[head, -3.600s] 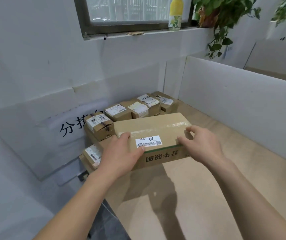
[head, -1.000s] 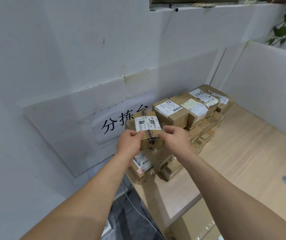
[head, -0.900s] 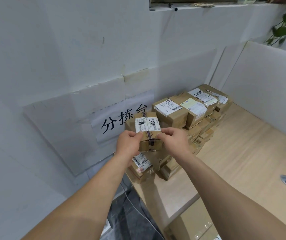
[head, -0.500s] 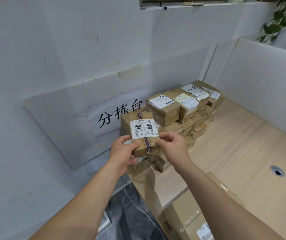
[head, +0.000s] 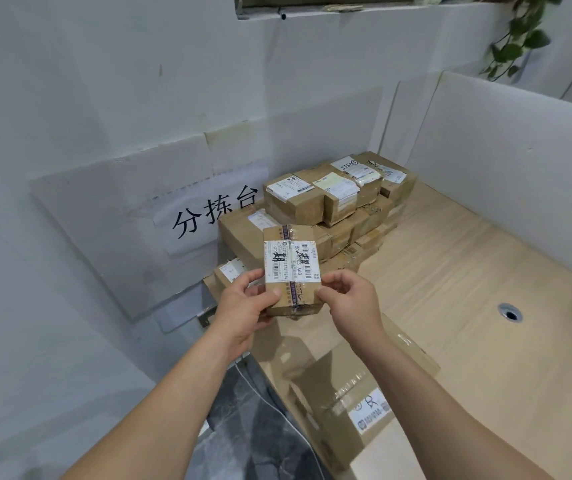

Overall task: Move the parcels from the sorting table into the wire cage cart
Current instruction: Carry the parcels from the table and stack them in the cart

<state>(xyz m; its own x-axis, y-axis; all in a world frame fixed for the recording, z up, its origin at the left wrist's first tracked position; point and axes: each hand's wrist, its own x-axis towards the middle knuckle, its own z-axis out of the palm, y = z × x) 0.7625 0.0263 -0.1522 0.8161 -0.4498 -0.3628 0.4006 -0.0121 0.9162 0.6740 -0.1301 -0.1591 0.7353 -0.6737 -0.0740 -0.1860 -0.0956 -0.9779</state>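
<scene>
On the far left, fixed to the white wall, a paper sign (head: 213, 216) with three black characters. Just right of it, against the wall at the far left corner of the sorting table (head: 468, 271), a stack of brown parcels (head: 329, 202) with white labels, in several layers. Nearer, held up in the air above the near left edge of the table, a small taped parcel (head: 291, 268) with a white barcode label facing up. Gripped at its near left corner by the left hand (head: 243, 306), thumb on top and fingers underneath. Pinched at its near right corner by the right hand (head: 350, 303), fingers curled on the side. Below the right forearm, at the near edge of the table, a bigger flat carton (head: 354, 389) with a small white sticker. Further right, a round cable hole (head: 510, 312) in the wooden top. At the far right above, green hanging leaves (head: 516, 39).
</scene>
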